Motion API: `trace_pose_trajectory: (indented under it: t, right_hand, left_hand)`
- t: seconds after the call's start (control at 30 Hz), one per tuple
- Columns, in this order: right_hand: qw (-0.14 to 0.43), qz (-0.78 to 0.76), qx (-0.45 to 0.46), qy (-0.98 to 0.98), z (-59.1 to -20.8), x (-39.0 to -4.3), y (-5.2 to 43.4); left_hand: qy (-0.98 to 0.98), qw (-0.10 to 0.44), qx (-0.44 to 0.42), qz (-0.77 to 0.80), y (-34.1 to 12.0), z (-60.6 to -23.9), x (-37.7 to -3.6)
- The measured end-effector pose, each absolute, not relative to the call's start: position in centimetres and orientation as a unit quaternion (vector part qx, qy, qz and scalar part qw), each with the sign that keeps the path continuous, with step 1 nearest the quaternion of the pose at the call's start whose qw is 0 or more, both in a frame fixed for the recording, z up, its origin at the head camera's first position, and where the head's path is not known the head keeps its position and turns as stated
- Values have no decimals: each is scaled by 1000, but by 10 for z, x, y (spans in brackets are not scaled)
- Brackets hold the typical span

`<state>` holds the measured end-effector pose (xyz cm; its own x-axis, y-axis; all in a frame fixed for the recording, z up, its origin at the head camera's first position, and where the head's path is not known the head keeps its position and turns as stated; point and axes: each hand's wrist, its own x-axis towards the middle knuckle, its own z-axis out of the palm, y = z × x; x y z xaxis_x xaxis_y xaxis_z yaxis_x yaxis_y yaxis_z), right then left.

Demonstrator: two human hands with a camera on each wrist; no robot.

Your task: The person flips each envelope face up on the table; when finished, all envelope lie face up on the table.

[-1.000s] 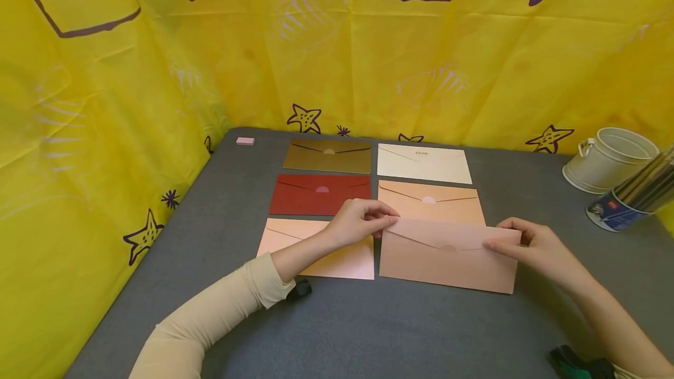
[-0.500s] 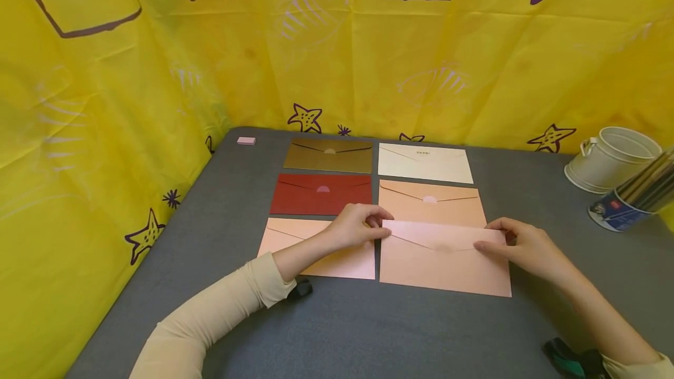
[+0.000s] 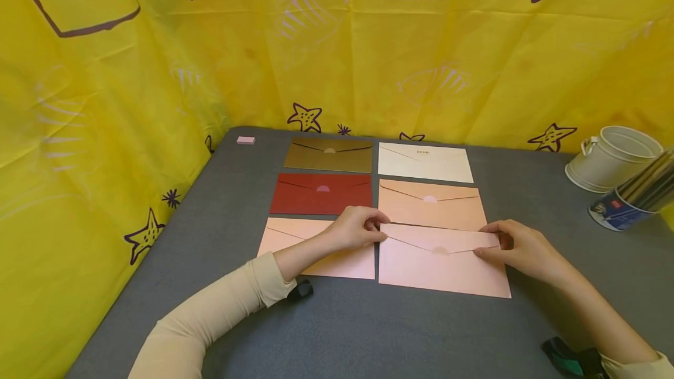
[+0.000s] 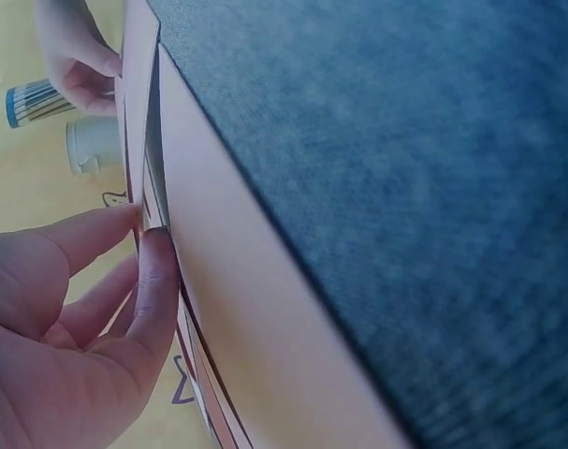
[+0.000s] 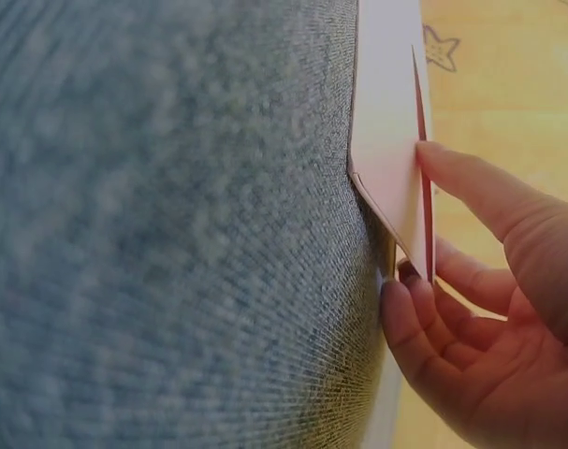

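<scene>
A pale pink envelope (image 3: 442,262) lies flap-up at the near right of a two-column grid of envelopes on the grey table (image 3: 368,332). My left hand (image 3: 380,226) pinches its far left corner, thumb and fingers closed on the edge. My right hand (image 3: 481,241) pinches its far right corner, thumb on top. In the left wrist view my fingertips (image 4: 157,248) meet at the envelope's edge (image 4: 265,309). The right wrist view has my thumb (image 5: 452,168) on the flap side of the envelope (image 5: 386,122), other fingers curled beneath, that corner slightly off the table.
Other envelopes lie flat: gold (image 3: 329,155), cream (image 3: 423,162), dark red (image 3: 320,193), peach (image 3: 432,203), pink (image 3: 316,256). A pink eraser (image 3: 245,140) sits far left. A white cup (image 3: 611,158) and a blue pencil can (image 3: 618,209) stand right. Yellow cloth surrounds the table.
Both hands lowered the pink envelope from a tilt to nearly flat on the table and brought it square with the grid, its right end moving slightly left.
</scene>
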<state>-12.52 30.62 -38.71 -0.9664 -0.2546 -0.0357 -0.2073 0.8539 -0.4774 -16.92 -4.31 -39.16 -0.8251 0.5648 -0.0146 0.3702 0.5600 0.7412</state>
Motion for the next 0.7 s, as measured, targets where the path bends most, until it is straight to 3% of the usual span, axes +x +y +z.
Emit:
trace_pose_trajectory:
  t: [0.7]
  right_hand:
    - [37,-240,-121,963,-390,-127,305]
  left_hand:
    - [874,126,285,373,-44,-395,-169]
